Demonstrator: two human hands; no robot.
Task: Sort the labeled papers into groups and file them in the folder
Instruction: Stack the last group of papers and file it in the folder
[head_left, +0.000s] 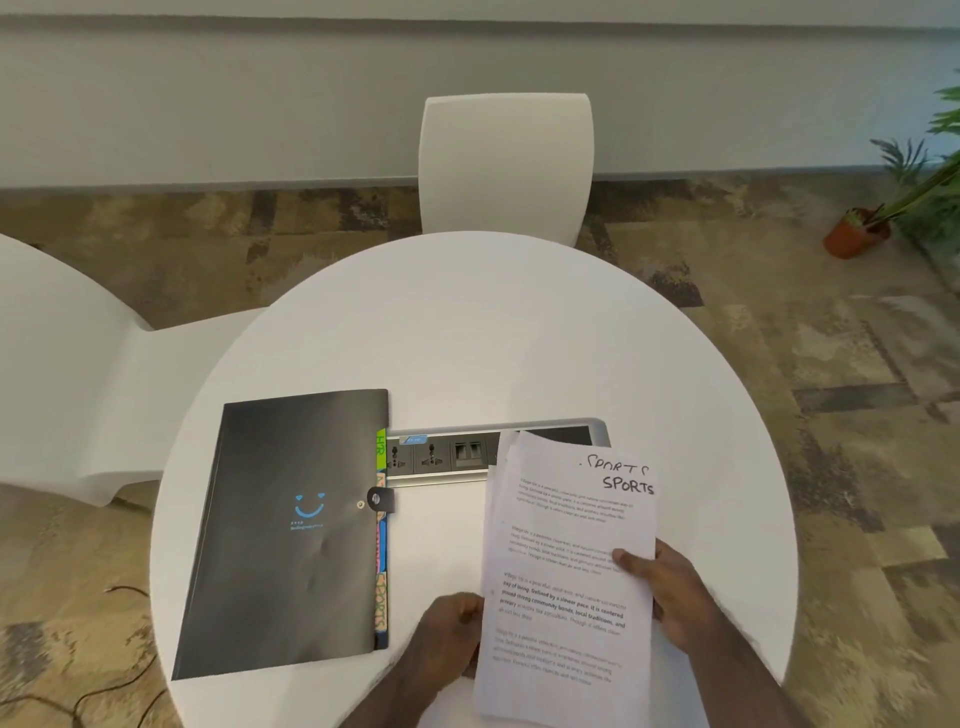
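A stack of printed papers (569, 561), the top sheets hand-labelled "SPORTS" at the upper right, is held above the near right part of the round white table (467, 338). My right hand (670, 592) grips the stack's right edge, thumb on top. My left hand (452, 639) holds the left edge, fingers mostly hidden beneath the sheets. A closed black folder (291, 530) with a blue smiley and a snap strap lies flat on the left of the table. Coloured index tabs, one reading "HR" and one "SPORTS", stick out along its right edge.
A recessed socket panel (447, 454) sits in the table between folder and papers. A white chair (506, 166) stands behind the table, another white chair (67, 374) at the left. A potted plant (862, 234) stands on the patterned carpet at the right.
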